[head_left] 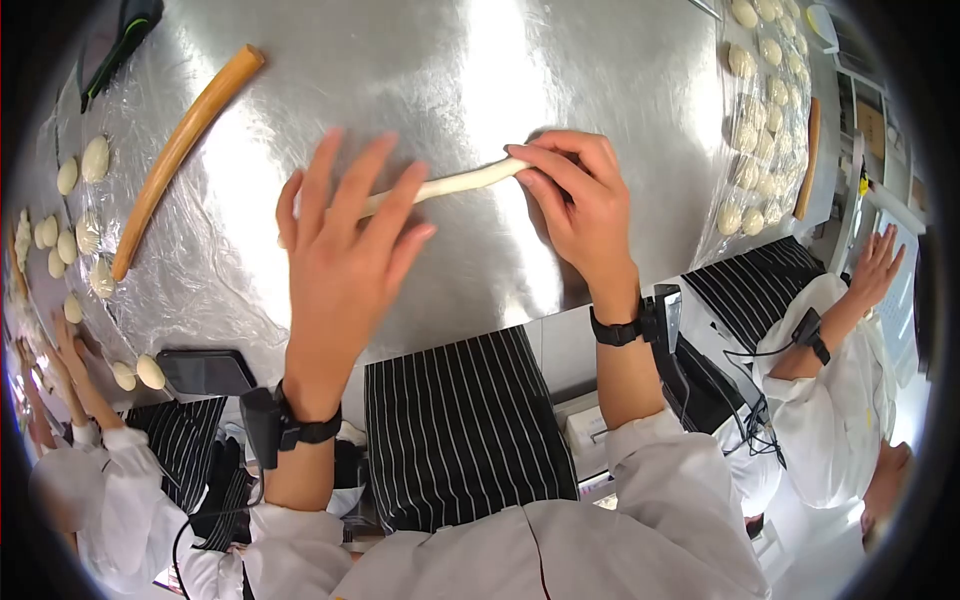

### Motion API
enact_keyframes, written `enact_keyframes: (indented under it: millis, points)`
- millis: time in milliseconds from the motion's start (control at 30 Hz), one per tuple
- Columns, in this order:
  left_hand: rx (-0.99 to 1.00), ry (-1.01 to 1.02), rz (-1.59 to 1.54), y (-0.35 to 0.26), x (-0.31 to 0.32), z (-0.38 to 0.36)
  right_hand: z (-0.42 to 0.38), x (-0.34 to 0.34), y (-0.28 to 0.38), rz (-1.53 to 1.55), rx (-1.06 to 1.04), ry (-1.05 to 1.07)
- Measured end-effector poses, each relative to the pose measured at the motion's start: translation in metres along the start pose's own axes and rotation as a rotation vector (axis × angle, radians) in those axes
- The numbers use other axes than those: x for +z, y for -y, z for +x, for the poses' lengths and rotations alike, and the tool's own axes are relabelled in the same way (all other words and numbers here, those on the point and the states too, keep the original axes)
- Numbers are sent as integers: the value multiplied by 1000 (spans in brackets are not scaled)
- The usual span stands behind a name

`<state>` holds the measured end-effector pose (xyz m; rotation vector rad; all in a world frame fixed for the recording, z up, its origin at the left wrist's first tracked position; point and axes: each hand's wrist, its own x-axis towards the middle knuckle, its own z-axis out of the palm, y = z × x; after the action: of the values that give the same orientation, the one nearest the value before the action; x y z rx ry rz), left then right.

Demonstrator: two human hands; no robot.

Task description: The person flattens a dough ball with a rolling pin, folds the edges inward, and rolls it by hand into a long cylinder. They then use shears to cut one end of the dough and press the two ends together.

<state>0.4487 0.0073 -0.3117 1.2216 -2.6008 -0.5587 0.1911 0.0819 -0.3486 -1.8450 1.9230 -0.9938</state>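
Note:
A thin rope of pale dough [462,182] runs across the steel table between my two hands. My right hand [580,195] pinches its right end between thumb and fingers. Over the left end, my left hand [350,225] lies with fingers spread, slightly smeared by motion; its fingers cover that part of the dough. To the left of my left hand, a wooden rolling pin [185,150] rests aslant on clear plastic film.
Round dough pieces [95,160] lie at the left, near a black phone [207,371]. More dough balls [755,130] sit under film on the right, beside another rolling pin [808,160]. Co-workers in white stand on both sides; one person's hand [876,265] is at far right.

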Motion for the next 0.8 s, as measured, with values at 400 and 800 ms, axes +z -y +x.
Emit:
enact_keyframes:
  millis: [400,800]
  points:
    - [11,-14,13,35,-10,-3,6,-2,-6,24,-28,47]
    - [-30,-104,-68,44,-11,-2,14,17,12,-27,-151,103]
